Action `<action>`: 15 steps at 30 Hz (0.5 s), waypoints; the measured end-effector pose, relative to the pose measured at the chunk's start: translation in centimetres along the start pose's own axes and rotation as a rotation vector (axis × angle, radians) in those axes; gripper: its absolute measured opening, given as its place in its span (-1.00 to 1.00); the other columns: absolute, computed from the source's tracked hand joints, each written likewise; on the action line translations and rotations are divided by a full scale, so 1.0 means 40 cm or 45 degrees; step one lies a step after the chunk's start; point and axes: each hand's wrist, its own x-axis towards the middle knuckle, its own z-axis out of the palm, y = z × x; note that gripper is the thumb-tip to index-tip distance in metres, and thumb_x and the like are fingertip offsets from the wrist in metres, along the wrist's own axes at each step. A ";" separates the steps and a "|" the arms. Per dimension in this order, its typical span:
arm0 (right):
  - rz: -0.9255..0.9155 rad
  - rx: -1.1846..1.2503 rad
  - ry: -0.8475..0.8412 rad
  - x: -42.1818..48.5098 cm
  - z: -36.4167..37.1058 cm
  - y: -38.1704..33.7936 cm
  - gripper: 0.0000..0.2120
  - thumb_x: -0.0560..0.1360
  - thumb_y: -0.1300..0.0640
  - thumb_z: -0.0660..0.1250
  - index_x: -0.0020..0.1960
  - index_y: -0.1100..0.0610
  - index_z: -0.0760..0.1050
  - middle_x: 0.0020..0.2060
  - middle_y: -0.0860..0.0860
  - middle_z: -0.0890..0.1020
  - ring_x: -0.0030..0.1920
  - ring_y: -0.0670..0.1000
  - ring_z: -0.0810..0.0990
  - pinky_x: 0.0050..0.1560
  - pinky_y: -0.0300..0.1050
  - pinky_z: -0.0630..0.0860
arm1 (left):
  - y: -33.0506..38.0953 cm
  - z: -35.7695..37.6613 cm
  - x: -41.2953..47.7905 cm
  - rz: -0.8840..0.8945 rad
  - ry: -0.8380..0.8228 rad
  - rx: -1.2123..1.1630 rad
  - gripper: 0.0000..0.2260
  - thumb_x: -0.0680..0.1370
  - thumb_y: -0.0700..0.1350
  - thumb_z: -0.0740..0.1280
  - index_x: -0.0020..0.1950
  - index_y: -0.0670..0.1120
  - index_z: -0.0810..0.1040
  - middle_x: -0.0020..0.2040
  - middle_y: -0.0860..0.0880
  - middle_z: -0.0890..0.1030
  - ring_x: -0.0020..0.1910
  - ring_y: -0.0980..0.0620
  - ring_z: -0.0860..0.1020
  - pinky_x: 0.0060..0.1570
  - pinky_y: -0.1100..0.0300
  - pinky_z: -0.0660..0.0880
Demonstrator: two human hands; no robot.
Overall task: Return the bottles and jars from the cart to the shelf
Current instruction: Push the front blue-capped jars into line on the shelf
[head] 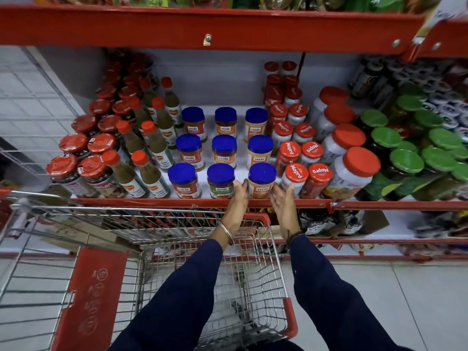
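Note:
A blue-lidded jar with a tan filling (261, 182) stands at the front edge of the red shelf (157, 201), rightmost in a front row of three such jars. My left hand (237, 202) lies against its left side, fingers extended. My right hand (283, 200) is just right of it with a flat open palm, a small gap showing. Neither hand closes around the jar. The wire cart (255, 274) below my arms looks empty in its basket.
Blue-lidded jars fill three rows at mid-shelf. Green chilli sauce bottles (149, 173) and red-lidded jars stand to the left, Mapro jars (295, 177) and big white jam jars (352, 173) to the right, green-lidded jars beyond. A red shelf overhangs above.

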 end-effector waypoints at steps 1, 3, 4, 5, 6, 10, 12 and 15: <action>-0.004 -0.011 -0.010 -0.004 -0.002 -0.001 -0.07 0.34 -0.50 -0.07 0.45 0.14 0.18 0.36 0.00 0.37 0.37 -0.03 0.34 0.42 -0.09 0.23 | 0.000 -0.002 0.004 -0.019 0.010 -0.020 -0.35 0.54 0.21 -0.32 0.52 -0.10 0.05 0.53 -0.12 0.17 0.51 -0.02 0.14 0.51 0.01 0.04; -0.021 -0.031 -0.012 -0.008 -0.004 0.000 0.04 0.23 -0.57 -0.05 0.45 0.14 0.19 0.35 0.00 0.38 0.33 -0.05 0.36 0.40 -0.10 0.26 | 0.002 -0.006 0.006 -0.059 0.023 -0.030 -0.38 0.57 0.16 -0.35 0.52 -0.13 0.02 0.54 -0.14 0.14 0.52 -0.03 0.12 0.52 0.00 0.02; -0.029 -0.029 -0.012 -0.009 -0.005 0.001 -0.01 0.26 -0.54 -0.05 0.45 0.13 0.19 0.39 0.05 0.36 0.35 -0.03 0.36 0.41 -0.08 0.25 | -0.001 -0.010 0.007 -0.066 0.012 -0.025 -0.38 0.56 0.16 -0.35 0.52 -0.13 0.01 0.54 -0.14 0.13 0.52 -0.04 0.12 0.52 0.02 0.02; -0.033 -0.036 -0.013 -0.007 -0.005 0.002 -0.07 0.30 -0.48 -0.06 0.44 0.12 0.20 0.42 0.11 0.35 0.37 0.00 0.35 0.42 -0.05 0.25 | -0.002 -0.012 0.007 -0.064 0.003 -0.015 -0.37 0.56 0.17 -0.35 0.52 -0.13 0.01 0.54 -0.14 0.13 0.52 -0.03 0.12 0.51 0.03 0.02; -0.028 -0.044 -0.012 -0.006 -0.004 0.001 -0.12 0.33 -0.44 -0.06 0.44 0.12 0.20 0.43 0.15 0.34 0.39 0.03 0.35 0.44 -0.02 0.24 | 0.001 -0.012 0.002 -0.068 0.001 -0.003 -0.37 0.56 0.18 -0.34 0.52 -0.12 0.01 0.54 -0.14 0.13 0.52 -0.03 0.12 0.49 0.05 0.03; -0.010 -0.083 -0.014 -0.013 -0.003 -0.005 -0.16 0.35 -0.40 -0.05 0.46 0.12 0.17 0.44 0.16 0.32 0.41 0.06 0.33 0.41 -0.06 0.25 | 0.016 -0.002 -0.018 -0.054 0.012 0.077 -0.34 0.52 0.25 -0.29 0.51 -0.08 0.02 0.54 -0.10 0.14 0.51 -0.02 0.13 0.41 0.14 0.09; -0.028 -0.094 -0.036 -0.022 -0.005 -0.012 -0.18 0.37 -0.38 -0.06 0.45 0.12 0.17 0.43 0.14 0.34 0.40 0.05 0.34 0.39 -0.08 0.26 | 0.021 0.001 -0.031 -0.019 0.015 0.140 -0.32 0.46 0.31 -0.22 0.48 0.01 0.16 0.49 -0.04 0.27 0.47 0.05 0.23 0.40 0.15 0.13; -0.075 -0.148 0.013 -0.061 -0.022 0.004 -0.31 0.43 -0.32 -0.07 0.37 0.08 0.33 0.35 0.11 0.45 0.27 0.01 0.48 0.32 0.00 0.39 | 0.011 0.000 -0.069 0.162 0.053 0.233 -0.66 0.53 0.29 -0.07 0.22 0.35 0.34 0.24 0.29 0.43 0.21 0.44 0.38 0.27 0.26 0.30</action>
